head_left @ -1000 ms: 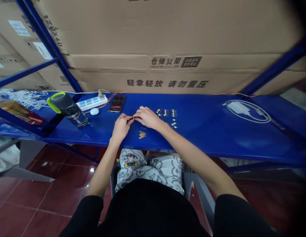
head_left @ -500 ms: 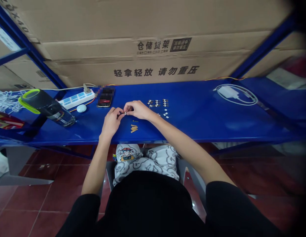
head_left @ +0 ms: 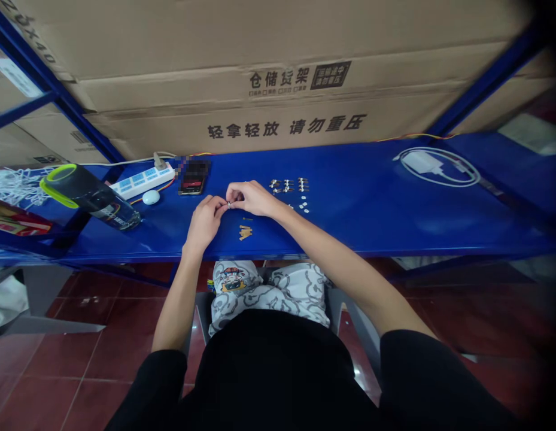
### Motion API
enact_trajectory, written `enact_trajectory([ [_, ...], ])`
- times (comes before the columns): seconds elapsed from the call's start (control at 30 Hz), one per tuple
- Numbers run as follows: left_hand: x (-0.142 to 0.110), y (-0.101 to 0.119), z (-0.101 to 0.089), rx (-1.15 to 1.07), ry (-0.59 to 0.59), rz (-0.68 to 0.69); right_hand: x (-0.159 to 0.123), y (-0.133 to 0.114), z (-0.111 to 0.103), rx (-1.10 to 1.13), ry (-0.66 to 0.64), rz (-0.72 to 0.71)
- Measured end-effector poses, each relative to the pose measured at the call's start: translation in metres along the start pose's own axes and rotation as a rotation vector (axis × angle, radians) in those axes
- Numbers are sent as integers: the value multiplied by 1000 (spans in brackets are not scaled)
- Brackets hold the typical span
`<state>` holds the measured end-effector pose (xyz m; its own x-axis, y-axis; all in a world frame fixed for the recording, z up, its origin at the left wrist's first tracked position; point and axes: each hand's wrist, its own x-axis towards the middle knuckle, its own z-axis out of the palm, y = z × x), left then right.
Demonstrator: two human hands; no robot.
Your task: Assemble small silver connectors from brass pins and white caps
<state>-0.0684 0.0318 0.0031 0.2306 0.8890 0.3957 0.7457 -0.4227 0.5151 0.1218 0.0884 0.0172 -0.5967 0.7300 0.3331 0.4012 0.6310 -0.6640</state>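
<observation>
As left hand (head_left: 204,220) & right hand (head_left: 253,199) pinch it btwn their fingertips, tiny metal part (head_left: 228,205) sits above mid-shelf.
Both hands curled in, not spread. Brass bits (head_left: 245,233) just below on blue steel shelf (head_left: 358,230); small terminals in rows (head_left: 287,185) & white bits (head_left: 300,208) to the right; phone (head_left: 192,177) & power strip (head_left: 143,181) upper left.

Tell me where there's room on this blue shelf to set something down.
The widest free patch of the blue shelf lies between the rows of small metal parts and the coiled white charger cable. It's crowded around the left hand and right hand, which pinch a tiny part, and from the phone left to the water bottle.
</observation>
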Motion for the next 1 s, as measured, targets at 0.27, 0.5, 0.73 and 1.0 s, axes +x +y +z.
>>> enact_trajectory([
  [0.27, 3, 2, -4, -197, 95, -67, -1, -5, -1, 275, 60, -55],
  [0.5, 2, 10, -5, -305, 134, -11, -1, -7, -3, 487, 87, 1],
  [0.73, -3, 31, -5, -218, 192, 130, -30, -28, -8, 584, 232, 36],
  [1.0, -10, 55, 4, -260, 80, 232, -76, -32, -17, 489, 381, 132],
])
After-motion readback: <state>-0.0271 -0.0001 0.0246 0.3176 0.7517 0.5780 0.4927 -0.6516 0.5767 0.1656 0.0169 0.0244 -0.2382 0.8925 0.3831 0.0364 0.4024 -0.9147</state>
